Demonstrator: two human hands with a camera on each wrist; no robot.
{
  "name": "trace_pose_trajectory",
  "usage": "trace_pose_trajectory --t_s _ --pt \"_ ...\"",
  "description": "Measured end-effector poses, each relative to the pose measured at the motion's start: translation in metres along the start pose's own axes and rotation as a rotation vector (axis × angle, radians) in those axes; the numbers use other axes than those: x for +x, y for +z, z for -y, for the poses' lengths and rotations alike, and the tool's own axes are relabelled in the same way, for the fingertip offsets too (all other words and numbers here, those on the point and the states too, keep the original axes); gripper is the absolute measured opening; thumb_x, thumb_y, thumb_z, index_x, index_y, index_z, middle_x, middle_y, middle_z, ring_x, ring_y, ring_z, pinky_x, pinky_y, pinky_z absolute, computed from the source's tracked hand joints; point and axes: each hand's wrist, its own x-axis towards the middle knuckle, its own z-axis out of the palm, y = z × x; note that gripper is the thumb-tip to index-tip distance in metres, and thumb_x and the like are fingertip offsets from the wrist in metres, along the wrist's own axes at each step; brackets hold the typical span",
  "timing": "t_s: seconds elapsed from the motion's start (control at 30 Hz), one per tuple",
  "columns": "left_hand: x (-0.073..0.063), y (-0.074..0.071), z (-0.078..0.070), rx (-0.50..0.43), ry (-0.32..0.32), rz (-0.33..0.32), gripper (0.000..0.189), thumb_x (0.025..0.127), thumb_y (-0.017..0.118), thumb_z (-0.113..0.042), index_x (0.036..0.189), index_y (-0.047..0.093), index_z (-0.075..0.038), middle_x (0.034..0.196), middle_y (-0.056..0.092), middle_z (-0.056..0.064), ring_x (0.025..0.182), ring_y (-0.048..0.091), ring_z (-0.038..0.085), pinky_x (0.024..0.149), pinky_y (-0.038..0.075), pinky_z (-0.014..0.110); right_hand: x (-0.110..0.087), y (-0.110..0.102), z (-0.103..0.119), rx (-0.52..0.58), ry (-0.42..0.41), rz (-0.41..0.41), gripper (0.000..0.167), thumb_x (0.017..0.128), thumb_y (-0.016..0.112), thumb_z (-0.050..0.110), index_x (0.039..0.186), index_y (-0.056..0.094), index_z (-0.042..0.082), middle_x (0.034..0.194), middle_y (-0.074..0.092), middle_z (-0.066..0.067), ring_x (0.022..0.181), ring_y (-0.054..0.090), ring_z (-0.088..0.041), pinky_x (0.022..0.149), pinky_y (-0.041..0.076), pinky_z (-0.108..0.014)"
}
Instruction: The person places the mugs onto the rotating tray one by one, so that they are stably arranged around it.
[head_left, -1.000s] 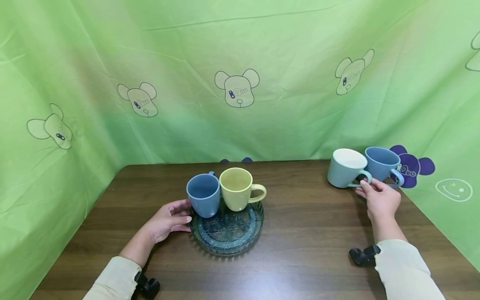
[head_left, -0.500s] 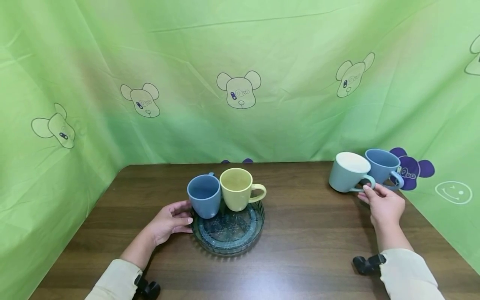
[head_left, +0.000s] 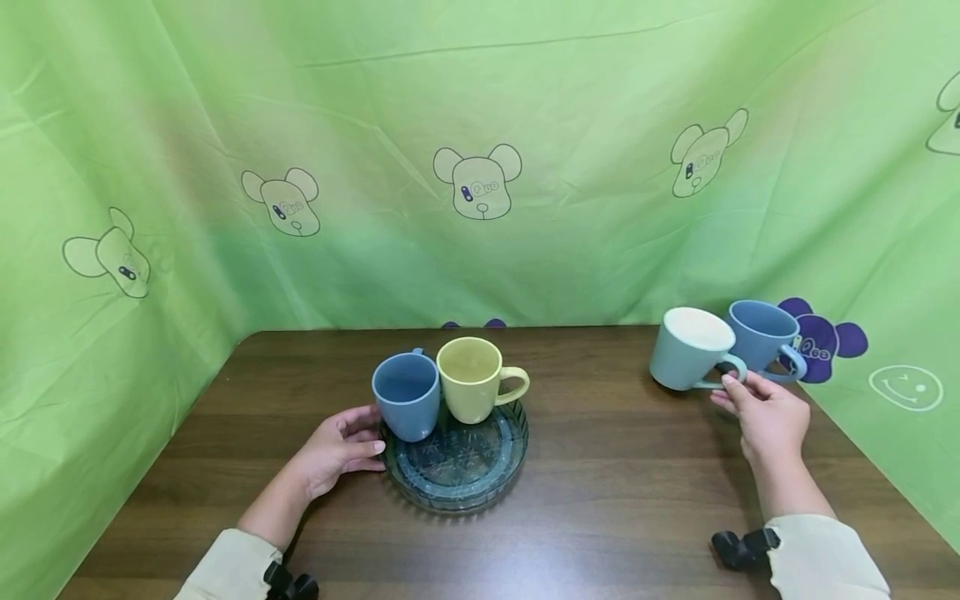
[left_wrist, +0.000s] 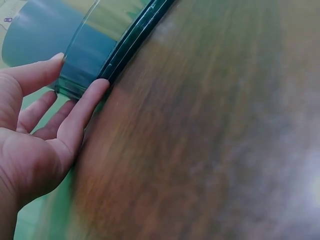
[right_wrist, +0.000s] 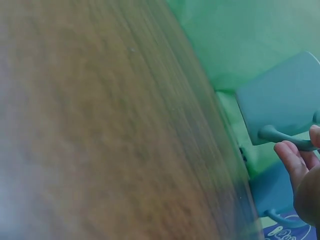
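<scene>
My right hand (head_left: 772, 417) pinches the handle of a light teal mug (head_left: 684, 358) with a white inside, at the back right of the table. In the right wrist view, thumb and fingers meet on that handle. A blue mug (head_left: 759, 333) is just behind and to its right. At left, my left hand (head_left: 333, 450) holds the edge of a dark clear glass dish (head_left: 457, 467), thumb near the rim and other fingers lower along the wall. A second blue mug (head_left: 407, 398) and a yellow mug (head_left: 470, 383) stand upright at the dish's back part.
The brown wooden table (head_left: 592, 467) ends at a green cloth (head_left: 480, 92) with animal-head drawings, hung behind and along the sides. Black devices are strapped at both wrists, one being the right wrist device (head_left: 742, 550).
Over the last half second the light teal mug has shifted slightly left, gripped by my right hand, and more space shows beside the blue mug behind it. My left hand stays at the dish.
</scene>
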Motion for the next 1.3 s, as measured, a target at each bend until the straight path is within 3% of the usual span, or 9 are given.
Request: trace_pose_trajectory --t_s 0.57,0.73,1.07,1.3 --pt "-0.008 0.007 0.000 -0.016 -0.007 -0.057 0.067 0.087 0.067 0.006 0.144 0.032 0.010 0.145 0.035 0.027 0.105 0.056 0.025 0.084 0.056 0.045 -0.023 0.012 -0.001 -0.037 -0.109 0.106 0.019 0.084 0.070 -0.009 0.088 0.078 0.007 0.074 0.070 -0.005 0.058 0.069 -0.016 0.058 0.058 -0.030" --pt "-0.008 0.007 -0.001 -0.012 -0.012 -0.066 0.067 0.085 0.070 0.005 0.142 0.035 0.010 0.143 0.038 0.027 0.105 0.057 0.026 0.085 0.056 0.045 -0.029 0.015 0.002 0.014 -0.083 0.172 0.017 0.084 0.069 -0.009 0.087 0.077 0.006 0.075 0.070 -0.006 0.060 0.070 -0.018 0.059 0.058 -0.031" --pt "-0.004 -0.003 -0.005 0.033 0.013 -0.052 0.063 0.088 0.067 0.003 0.141 0.036 0.014 0.140 0.041 0.031 0.105 0.063 0.026 0.090 0.054 0.040 -0.042 0.022 0.002 0.063 -0.102 0.248 0.023 0.085 0.064 -0.015 0.088 0.077 0.004 0.076 0.071 -0.008 0.060 0.070 -0.020 0.059 0.058 -0.031" --pt "0.005 -0.011 -0.003 0.056 0.024 -0.013 0.062 0.089 0.066 0.002 0.142 0.035 0.015 0.138 0.047 0.027 0.109 0.060 0.016 0.092 0.052 0.030 -0.051 0.028 -0.001 0.064 -0.123 0.295 0.026 0.086 0.061 -0.017 0.090 0.077 0.004 0.078 0.071 -0.008 0.061 0.070 -0.019 0.060 0.058 -0.032"
